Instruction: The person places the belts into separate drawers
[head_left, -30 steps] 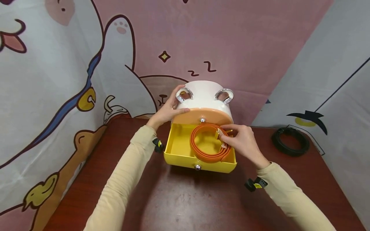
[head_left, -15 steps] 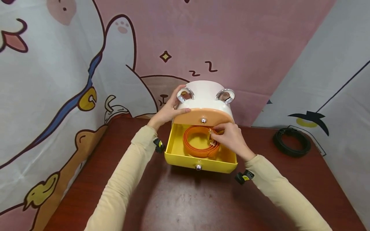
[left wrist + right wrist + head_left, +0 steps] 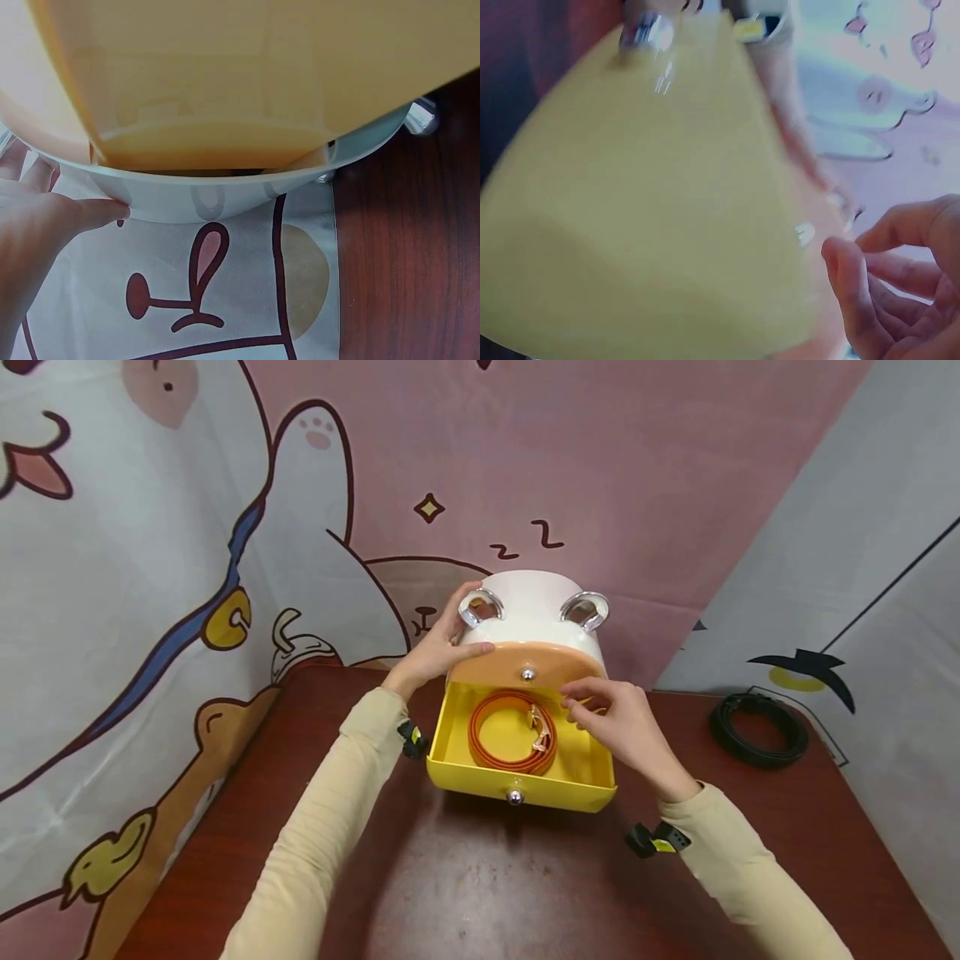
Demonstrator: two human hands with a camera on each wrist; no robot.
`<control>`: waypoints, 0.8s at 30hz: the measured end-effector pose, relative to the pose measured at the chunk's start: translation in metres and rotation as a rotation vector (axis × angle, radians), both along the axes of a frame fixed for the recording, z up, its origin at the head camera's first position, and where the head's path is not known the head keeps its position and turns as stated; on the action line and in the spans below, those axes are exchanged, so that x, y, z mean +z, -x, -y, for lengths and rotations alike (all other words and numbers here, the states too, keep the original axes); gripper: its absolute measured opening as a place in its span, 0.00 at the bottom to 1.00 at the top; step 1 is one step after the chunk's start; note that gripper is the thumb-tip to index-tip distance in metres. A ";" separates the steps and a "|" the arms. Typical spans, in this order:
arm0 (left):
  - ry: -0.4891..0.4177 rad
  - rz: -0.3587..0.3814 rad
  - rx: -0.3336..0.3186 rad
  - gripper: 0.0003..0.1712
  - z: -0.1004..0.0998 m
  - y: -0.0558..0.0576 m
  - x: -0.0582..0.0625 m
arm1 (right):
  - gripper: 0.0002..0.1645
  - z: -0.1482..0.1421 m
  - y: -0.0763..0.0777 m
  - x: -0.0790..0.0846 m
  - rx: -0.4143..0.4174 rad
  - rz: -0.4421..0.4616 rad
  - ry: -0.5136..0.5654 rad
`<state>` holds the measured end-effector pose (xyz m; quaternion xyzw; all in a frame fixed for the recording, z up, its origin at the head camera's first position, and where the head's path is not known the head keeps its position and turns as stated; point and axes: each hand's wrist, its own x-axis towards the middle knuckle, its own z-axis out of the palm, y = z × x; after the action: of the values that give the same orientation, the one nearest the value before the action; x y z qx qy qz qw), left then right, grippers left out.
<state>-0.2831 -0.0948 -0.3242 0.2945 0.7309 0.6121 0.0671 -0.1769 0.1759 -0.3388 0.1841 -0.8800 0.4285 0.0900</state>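
A small white chest of drawers (image 3: 529,603) with silver ring ears stands on the table, its peach upper drawer (image 3: 495,662) closed. My left hand (image 3: 433,652) grips its upper left side, the thumb along the front. The yellow lower drawer (image 3: 472,777) is pulled out. Inside it lies a coiled orange belt (image 3: 477,739) with its metal buckle toward the right. Over the drawer's right part hovers my right hand (image 3: 626,722), apart from the belt, fingers loosely bent and holding nothing. In the right wrist view, thumb and fingers (image 3: 847,277) show beside the yellow drawer.
A black coiled belt-like strap (image 3: 759,757) lies at the table's back right. Behind the chest, a cartoon-printed cloth (image 3: 600,468) hangs along the back and sides. The dark red tabletop (image 3: 465,877) extends in front of the drawer.
The orange belt moved left and down into the yellow drawer. My right hand has let go of it and drawn back to the right. My left hand has stayed on the chest.
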 end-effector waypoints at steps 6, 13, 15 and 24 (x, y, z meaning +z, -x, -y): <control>-0.005 -0.024 0.006 0.50 0.001 0.001 0.001 | 0.09 0.002 -0.024 0.003 0.082 -0.025 0.001; -0.010 -0.006 -0.002 0.50 -0.001 -0.001 0.000 | 0.11 0.006 -0.031 -0.003 0.128 -0.038 0.009; -0.007 -0.006 0.000 0.50 -0.001 -0.001 -0.001 | 0.11 0.008 -0.033 -0.004 0.151 -0.043 0.023; -0.013 -0.012 -0.010 0.49 -0.002 -0.002 -0.001 | 0.09 0.013 -0.051 -0.012 0.271 0.017 0.107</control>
<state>-0.2815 -0.0931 -0.3256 0.3024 0.7256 0.6148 0.0637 -0.1264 0.1629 -0.3508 0.2926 -0.8238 0.4844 0.0337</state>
